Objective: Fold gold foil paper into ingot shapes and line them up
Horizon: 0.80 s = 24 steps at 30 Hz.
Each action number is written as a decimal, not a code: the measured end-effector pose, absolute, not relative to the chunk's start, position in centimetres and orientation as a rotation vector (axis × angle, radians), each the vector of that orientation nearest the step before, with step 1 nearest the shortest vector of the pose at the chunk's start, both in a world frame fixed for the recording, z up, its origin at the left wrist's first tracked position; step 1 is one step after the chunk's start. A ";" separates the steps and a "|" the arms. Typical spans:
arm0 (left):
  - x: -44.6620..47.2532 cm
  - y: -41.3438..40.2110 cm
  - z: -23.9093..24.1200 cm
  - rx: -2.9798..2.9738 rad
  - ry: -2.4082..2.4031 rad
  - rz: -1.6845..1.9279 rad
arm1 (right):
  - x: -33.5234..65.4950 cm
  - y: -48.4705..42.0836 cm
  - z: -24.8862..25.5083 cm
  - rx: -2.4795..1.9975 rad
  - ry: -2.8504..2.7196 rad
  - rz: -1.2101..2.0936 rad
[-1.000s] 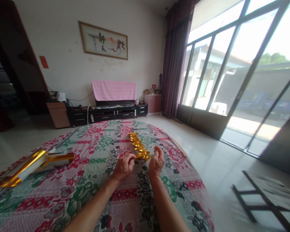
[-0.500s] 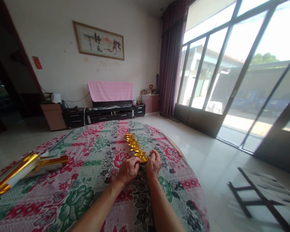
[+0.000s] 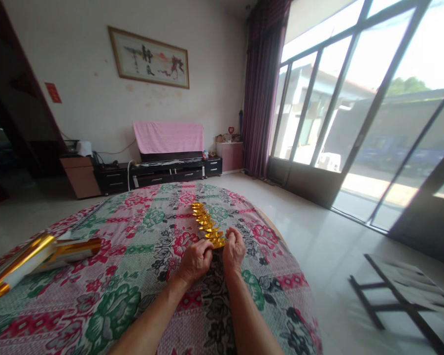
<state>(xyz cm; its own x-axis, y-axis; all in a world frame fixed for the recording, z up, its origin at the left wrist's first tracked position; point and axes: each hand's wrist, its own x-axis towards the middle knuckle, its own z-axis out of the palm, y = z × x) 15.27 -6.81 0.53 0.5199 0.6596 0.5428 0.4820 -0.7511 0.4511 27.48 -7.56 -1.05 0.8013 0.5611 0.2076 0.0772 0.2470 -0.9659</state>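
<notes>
A row of folded gold foil paper ingots runs away from me across the table, each with pointed ends, the pieces lying close together. At the near end of the row is the closest gold paper ingot. My left hand is closed, its thumb and forefinger pinching the left tip of that ingot. On the other side my right hand is curled with its fingers at the right tip, partly hiding it. Both forearms reach in from the bottom edge of the view.
A flowered cloth covers the round table. Rolled gold foil sheets lie at its left. A folding stool stands on the floor at right, near glass doors. Beyond the table is a low black cabinet under a pink cloth.
The view has shifted slightly. Both hands stay at the nearest gold paper ingot, with the right hand's fingers a little more drawn together.
</notes>
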 end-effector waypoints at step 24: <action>15.5 -6.6 0.6 2.580 1.108 0.913 | 27.2 -7.4 -0.8 -1.268 -0.589 0.415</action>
